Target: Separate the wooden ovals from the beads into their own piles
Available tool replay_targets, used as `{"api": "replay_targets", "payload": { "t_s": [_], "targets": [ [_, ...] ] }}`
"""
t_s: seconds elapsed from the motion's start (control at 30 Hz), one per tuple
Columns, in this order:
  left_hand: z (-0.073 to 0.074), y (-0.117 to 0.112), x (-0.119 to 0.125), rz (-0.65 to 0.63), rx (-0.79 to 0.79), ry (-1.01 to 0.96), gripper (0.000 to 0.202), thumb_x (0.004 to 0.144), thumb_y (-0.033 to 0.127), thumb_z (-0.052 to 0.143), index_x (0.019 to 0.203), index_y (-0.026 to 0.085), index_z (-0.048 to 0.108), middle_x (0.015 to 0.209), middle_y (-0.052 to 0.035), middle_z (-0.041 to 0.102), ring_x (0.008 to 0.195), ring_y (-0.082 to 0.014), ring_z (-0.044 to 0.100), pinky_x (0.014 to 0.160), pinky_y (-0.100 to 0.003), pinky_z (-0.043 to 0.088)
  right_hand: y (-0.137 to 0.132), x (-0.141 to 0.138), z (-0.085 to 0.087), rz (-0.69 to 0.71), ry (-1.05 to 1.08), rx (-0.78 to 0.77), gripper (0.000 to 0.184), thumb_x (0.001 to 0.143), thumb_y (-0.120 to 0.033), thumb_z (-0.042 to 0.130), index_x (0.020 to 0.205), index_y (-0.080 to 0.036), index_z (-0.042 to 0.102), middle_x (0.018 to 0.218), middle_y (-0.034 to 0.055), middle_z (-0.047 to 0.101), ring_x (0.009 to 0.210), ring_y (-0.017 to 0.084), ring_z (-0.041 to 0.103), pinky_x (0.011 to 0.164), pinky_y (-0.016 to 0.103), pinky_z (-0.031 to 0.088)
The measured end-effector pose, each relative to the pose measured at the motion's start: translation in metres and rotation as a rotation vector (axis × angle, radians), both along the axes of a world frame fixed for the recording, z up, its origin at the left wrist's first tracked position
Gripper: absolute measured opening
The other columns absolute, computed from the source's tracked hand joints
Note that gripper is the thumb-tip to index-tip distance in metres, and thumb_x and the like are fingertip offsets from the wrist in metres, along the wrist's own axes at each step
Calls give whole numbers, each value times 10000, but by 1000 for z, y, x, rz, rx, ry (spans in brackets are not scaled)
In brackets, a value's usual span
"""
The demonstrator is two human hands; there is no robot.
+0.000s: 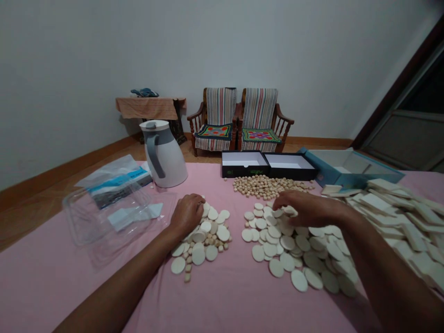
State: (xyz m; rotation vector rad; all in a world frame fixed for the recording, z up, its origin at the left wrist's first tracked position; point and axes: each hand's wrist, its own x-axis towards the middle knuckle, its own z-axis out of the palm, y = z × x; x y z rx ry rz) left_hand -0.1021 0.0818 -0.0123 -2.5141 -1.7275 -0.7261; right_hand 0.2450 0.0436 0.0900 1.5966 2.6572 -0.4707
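Observation:
My left hand rests with curled fingers against the left edge of a mixed pile of pale round wooden discs and small wooden cubes. What lies under its fingers is hidden. Over the far side of a larger heap of wooden discs, my right hand has its fingers bent down. A tilted pale wooden disc shows between its fingers and thumb. Beyond that heap, a spread of small cubes lies on the pink cloth.
Behind the cubes stand two open black boxes and a blue box. Rectangular wooden pieces are heaped at the right. On the left are a white-grey jug, a clear plastic tray and a blue-black packet.

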Motion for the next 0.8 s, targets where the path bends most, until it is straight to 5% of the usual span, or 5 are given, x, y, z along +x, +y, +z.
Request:
{"api": "replay_targets", "payload": {
  "t_s": [0.3,0.47,0.57,0.67,0.8],
  "targets": [
    [-2,1,-1,-7,12,11,235,802,161,476,933,181,670,1031,-78,684,977,-232,599,871,-368,460,-4,-80,-47,196,26,62,218,770,-81,513,881,-178,673,911,70,649,765,160,569,627,243,352],
    [-1,1,-1,-10,13,8,230,805,160,478,931,181,669,1019,-76,685,974,-231,601,874,-365,459,-5,-87,-55,183,-18,120,192,764,-83,522,902,-158,632,929,83,623,762,160,559,612,245,331],
    [1,-1,0,-8,4,10,228,812,164,474,930,177,668,1032,-81,683,976,-237,598,868,-372,461,14,-73,-51,70,44,139,197,768,-72,522,897,-176,630,949,64,617,803,150,569,636,226,347],
    [2,-1,1,-4,0,12,224,815,167,473,927,177,667,1035,-81,680,979,-238,593,871,-375,457,43,-53,-41,-189,-26,205,210,736,-25,530,847,-162,644,933,81,614,852,178,583,678,237,366],
    [1,-1,0,-4,3,13,225,811,161,474,929,174,665,1031,-79,677,972,-240,589,862,-375,453,66,-45,-31,-366,-49,327,326,766,-14,489,1033,-130,636,1049,149,573,885,219,593,697,275,378]
  ]
}}
